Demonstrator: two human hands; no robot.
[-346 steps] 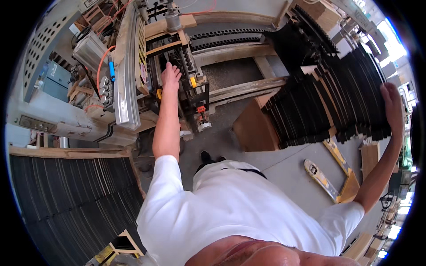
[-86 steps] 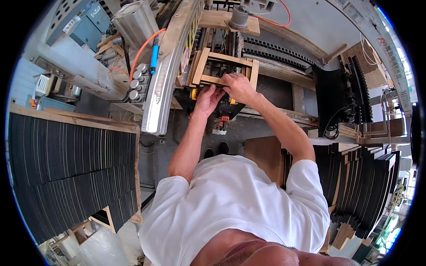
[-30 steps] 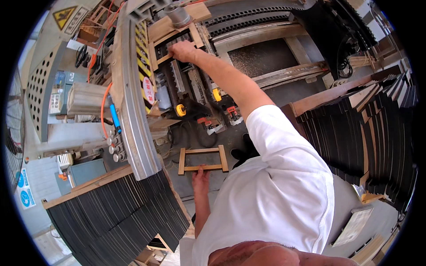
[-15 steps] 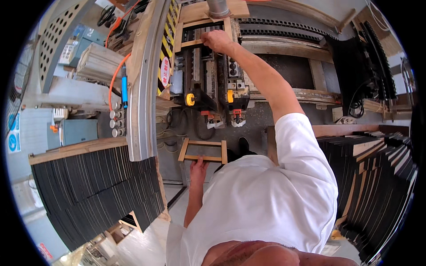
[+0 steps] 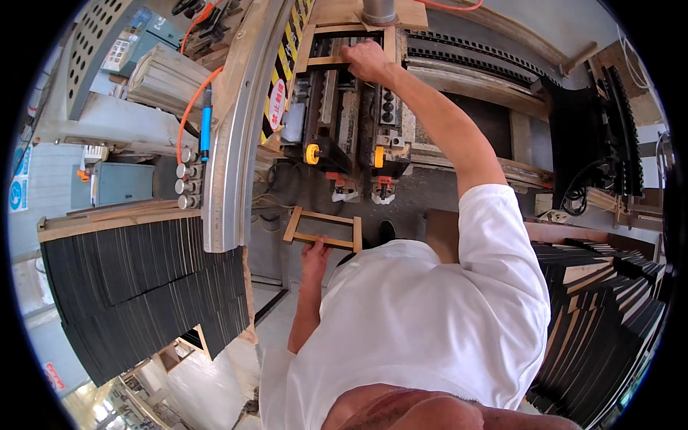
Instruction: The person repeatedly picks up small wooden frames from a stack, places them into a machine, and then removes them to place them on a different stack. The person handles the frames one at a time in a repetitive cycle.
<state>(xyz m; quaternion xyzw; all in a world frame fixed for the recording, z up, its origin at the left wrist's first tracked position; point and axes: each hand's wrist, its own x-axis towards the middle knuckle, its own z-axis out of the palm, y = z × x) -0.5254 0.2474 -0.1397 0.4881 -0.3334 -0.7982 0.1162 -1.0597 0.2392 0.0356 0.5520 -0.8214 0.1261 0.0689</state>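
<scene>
My left hand (image 5: 314,259) is closed on the near rail of a small ladder-shaped wooden frame (image 5: 357,234), held low in front of my body. The frame has two long rails between two shorter end pieces, and it tilts down to the right. My right arm stretches far forward. At its end my right hand (image 5: 367,61) is closed at the near bar of a second wooden frame (image 5: 324,61) lying on the machine (image 5: 351,107). My fingertips there are partly hidden behind the hand.
A metal beam (image 5: 228,165) with striped warning tape runs along the left of the machine. Two yellow knobs (image 5: 312,154) face me. Stacked black-edged boards (image 5: 136,287) stand at left, more black boards (image 5: 609,308) at right. An orange hose (image 5: 188,115) hangs by the beam.
The whole view has shifted slightly. The frame in my left hand has moved a little forward and left and tilts more. My right hand stays at the near bar of the other frame.
</scene>
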